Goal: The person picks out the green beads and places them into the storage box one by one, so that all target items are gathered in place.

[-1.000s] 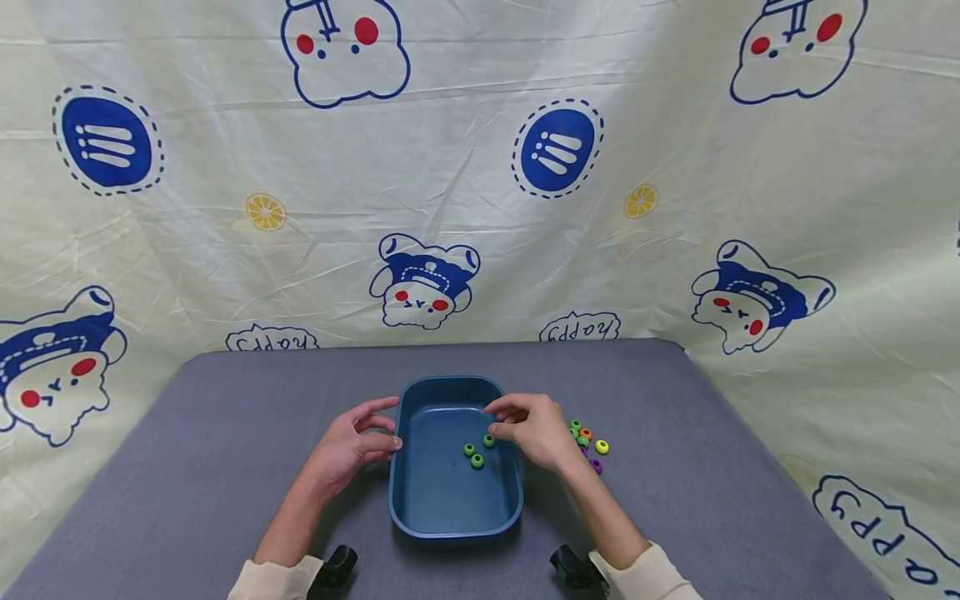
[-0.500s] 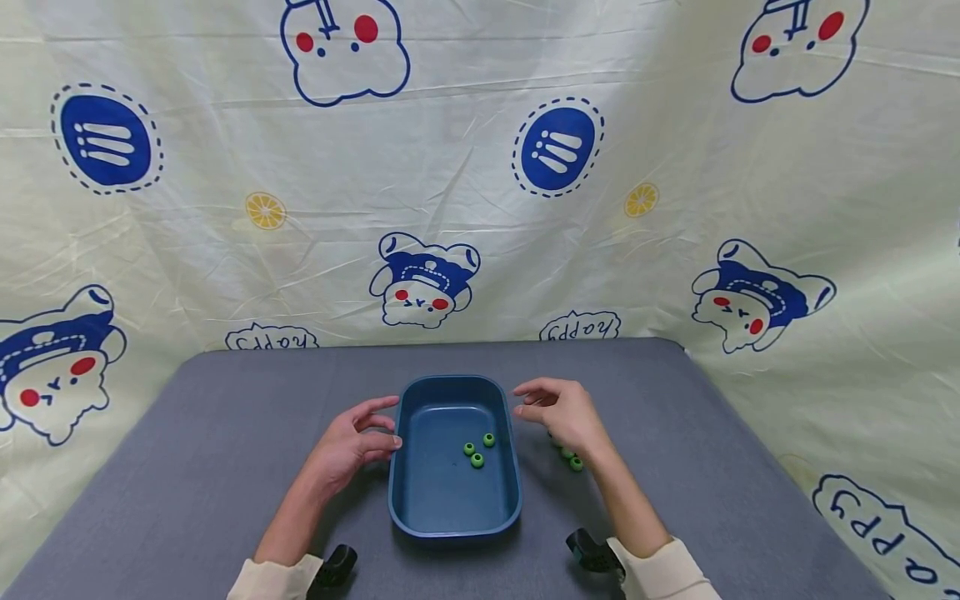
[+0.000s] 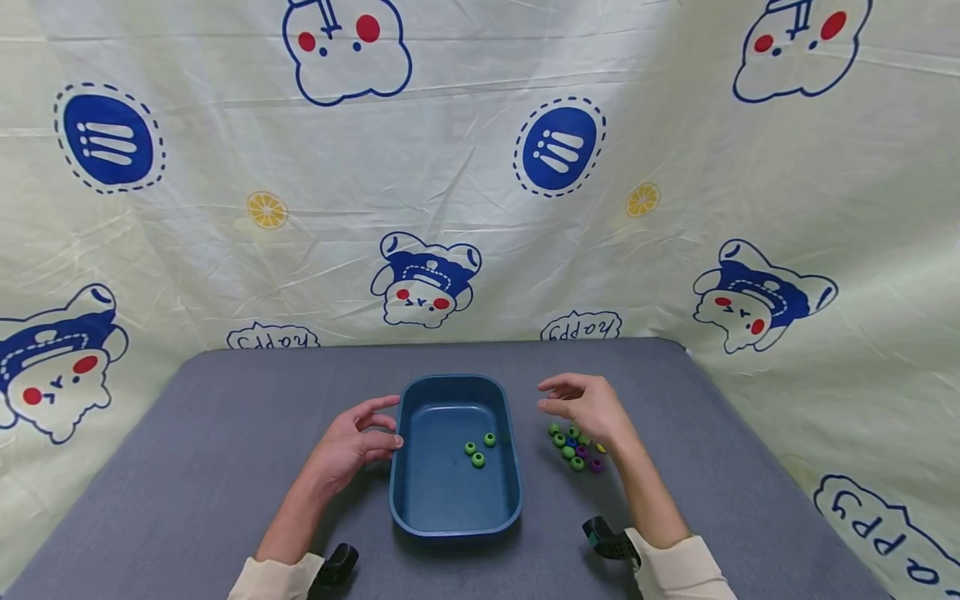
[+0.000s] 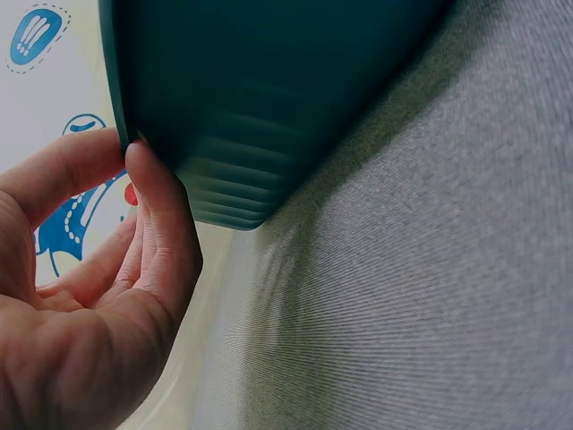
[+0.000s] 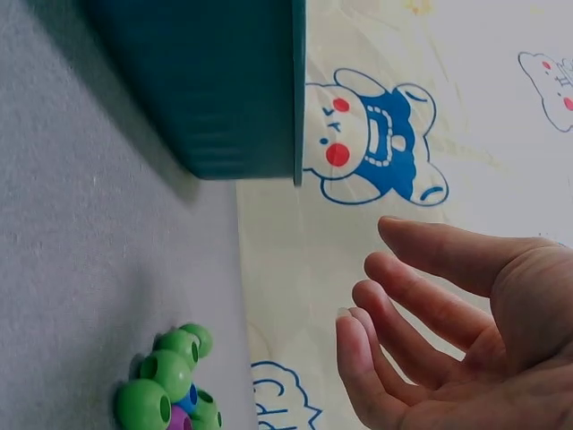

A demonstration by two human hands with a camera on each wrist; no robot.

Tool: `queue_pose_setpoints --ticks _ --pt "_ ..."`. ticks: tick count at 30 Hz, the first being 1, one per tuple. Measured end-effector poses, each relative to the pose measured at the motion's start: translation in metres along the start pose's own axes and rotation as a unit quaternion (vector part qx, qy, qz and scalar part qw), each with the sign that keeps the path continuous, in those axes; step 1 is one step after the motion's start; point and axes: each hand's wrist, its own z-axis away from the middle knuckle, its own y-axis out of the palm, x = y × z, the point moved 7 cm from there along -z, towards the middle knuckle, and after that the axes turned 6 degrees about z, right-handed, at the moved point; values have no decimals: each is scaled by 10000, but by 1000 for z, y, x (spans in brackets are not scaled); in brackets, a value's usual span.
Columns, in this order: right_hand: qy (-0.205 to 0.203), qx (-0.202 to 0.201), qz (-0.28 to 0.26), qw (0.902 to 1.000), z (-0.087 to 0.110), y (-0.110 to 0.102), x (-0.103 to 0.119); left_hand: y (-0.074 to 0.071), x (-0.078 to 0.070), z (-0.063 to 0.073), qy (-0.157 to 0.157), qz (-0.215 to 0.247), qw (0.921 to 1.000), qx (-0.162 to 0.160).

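Observation:
A blue rectangular tray (image 3: 455,534) with rounded corners stands in the middle of the table. Three green beads (image 3: 477,459) lie inside it, toward its right side. My left hand (image 3: 352,442) holds the tray's left edge, thumb and fingertip at the rim in the left wrist view. To the right of the tray, my right hand (image 3: 591,407) hovers with loosely bent fingers and nothing between them. Below and beside it lies a cluster of green beads (image 5: 143,405), with blue, purple (image 3: 596,466) and yellow (image 3: 602,448) ones among them; the hand and forearm partly cover the cluster.
Grey cloth (image 3: 247,417) covers the table. Behind it hangs a pale curtain (image 3: 480,167) printed with cartoon figures. Each wrist carries a black camera mount (image 3: 609,540) below the hand.
My right hand has drawn back from over the tray's right side, moving right above the bead cluster. Different beads show around it now. The left hand and the three beads in the tray stay put.

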Motion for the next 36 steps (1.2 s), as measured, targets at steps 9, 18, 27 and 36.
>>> queue_pose_setpoints --ticks 9,18,27,36 --pt "195 34 -85 9998 -4 -10 -18 1 -2 0 4 6 10000 -30" --pt "476 -15 -25 9989 -7 -18 -39 1 -2 -1 3 -31 10000 -18" --pt "646 -2 275 9975 -10 -19 -60 1 -1 1 -47 -49 10000 -55" --pt "805 88 251 9964 -11 -15 -74 1 -1 2 -50 -58 9999 -66"
